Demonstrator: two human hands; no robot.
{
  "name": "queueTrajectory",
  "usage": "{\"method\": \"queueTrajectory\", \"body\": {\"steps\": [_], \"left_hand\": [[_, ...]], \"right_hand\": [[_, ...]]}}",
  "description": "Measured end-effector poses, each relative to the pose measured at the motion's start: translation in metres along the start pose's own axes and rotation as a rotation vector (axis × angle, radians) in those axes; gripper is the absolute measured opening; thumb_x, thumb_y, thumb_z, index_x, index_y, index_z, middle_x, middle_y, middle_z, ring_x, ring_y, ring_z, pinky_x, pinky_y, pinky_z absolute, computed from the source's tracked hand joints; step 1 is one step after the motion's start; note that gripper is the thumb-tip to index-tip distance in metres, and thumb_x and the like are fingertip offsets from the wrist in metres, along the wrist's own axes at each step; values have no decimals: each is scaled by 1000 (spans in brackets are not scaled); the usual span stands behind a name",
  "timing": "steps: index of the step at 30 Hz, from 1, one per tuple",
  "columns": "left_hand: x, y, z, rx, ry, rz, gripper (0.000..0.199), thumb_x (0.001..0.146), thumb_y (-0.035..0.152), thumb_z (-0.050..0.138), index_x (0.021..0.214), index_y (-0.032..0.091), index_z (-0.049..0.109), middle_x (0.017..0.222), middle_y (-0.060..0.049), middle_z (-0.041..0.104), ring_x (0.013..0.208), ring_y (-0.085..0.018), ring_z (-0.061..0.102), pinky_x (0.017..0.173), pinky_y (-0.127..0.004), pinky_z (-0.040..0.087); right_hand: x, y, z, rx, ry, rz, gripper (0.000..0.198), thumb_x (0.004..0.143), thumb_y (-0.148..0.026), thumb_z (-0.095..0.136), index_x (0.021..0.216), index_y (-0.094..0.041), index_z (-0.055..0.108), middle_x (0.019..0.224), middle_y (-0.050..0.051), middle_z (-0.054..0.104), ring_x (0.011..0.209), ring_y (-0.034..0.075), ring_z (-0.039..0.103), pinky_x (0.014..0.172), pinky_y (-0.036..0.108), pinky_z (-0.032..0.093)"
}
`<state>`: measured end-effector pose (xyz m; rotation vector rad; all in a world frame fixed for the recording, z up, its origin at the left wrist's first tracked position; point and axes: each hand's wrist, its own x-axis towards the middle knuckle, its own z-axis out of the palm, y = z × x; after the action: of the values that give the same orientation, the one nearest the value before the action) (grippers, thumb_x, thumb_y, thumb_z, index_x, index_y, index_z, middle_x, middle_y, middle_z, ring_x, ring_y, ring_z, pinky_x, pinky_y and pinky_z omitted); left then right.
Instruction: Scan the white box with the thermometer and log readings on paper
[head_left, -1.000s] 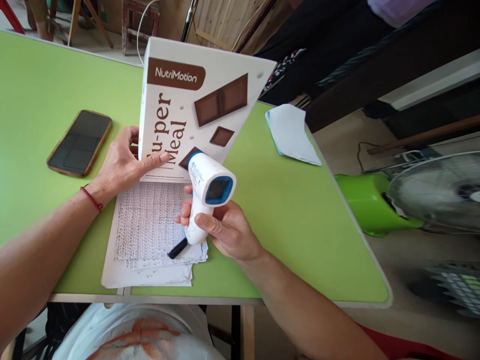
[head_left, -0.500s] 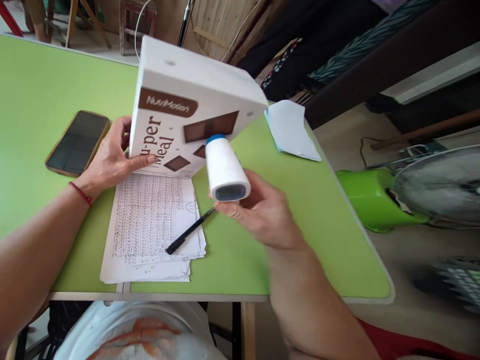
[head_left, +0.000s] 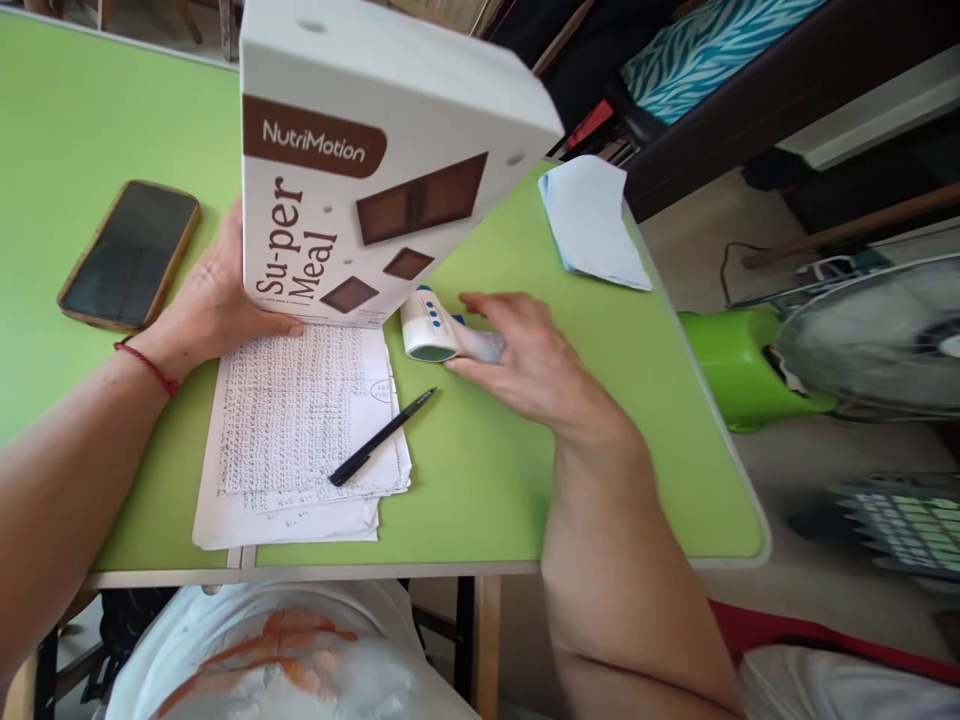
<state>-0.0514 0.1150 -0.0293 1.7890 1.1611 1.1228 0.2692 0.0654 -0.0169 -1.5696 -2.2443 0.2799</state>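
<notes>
My left hand grips the lower left edge of a white and brown NutriMotion "Su-per Meal" box, its thumb across the front. The box is held up, tilted, over the papers. My right hand is loosely around the handle of a white infrared thermometer with blue buttons, low at the table by the box's lower right corner. Its fingers are partly spread and the thumb lies along the handle. Written sheets of paper lie below the box, with a black pen across their right edge.
A phone in a brown case lies left of my left hand on the green table. Folded paper is near the far right edge. A fan and a green stool-like object stand beyond that edge.
My right hand has lowered the thermometer from in front of the box toward the table and turned it, loosening its fingers. The box now appears higher and nearer in view.
</notes>
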Motion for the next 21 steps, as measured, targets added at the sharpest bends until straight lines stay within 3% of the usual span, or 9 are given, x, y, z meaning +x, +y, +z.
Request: {"method": "queueTrajectory", "body": {"steps": [2,6,9,11,16,18,21], "left_hand": [[0,0,1,44,-52,21,100,38,59,90,121,22,48,120,-1,56,131,-41,34,113,-56,22],[-1,1,2,-4,-20,29,109,33,41,96,127,20,44,129,-3,52,126,-37,40,112,-50,27],[-1,3,3,3,-34,21,114,34,35,97,131,17,40,129,-4,52,126,-35,41,111,-45,28],[-1,3,3,66,-71,42,109,40,34,96,131,14,39,128,-5,52,126,-34,41,111,-44,29],[0,1,2,139,-68,106,103,45,27,96,129,16,39,135,-5,44,127,-32,40,113,-42,27],[0,2,2,119,-55,81,103,41,24,97,127,16,41,134,-4,46,127,-33,39,113,-43,27],[0,3,3,110,-41,60,101,41,23,96,126,16,43,131,-4,48,126,-34,40,112,-43,29]], "right_hand": [[-8,-20,-7,11,39,-96,25,80,-30,64,104,-25,67,97,9,64,95,28,60,86,48,47],[-21,-48,-10,65,-237,-305,17,83,-19,57,89,-27,70,75,3,63,74,20,57,65,35,44],[-23,-51,-6,-16,-264,-334,17,77,-12,57,72,-25,67,60,1,57,62,17,51,54,32,34],[-22,-52,-4,61,-219,-292,16,73,-11,59,67,-25,62,56,-2,54,56,15,48,51,31,32],[-23,-71,7,664,181,-14,13,71,-13,63,70,-25,57,62,-4,56,58,13,52,53,29,42],[-23,-79,17,816,103,97,9,72,-16,63,72,-24,58,63,-4,56,56,12,51,50,28,42],[-24,-85,32,837,-42,223,6,71,-18,62,73,-22,58,62,-4,55,53,10,47,46,26,39]]}}
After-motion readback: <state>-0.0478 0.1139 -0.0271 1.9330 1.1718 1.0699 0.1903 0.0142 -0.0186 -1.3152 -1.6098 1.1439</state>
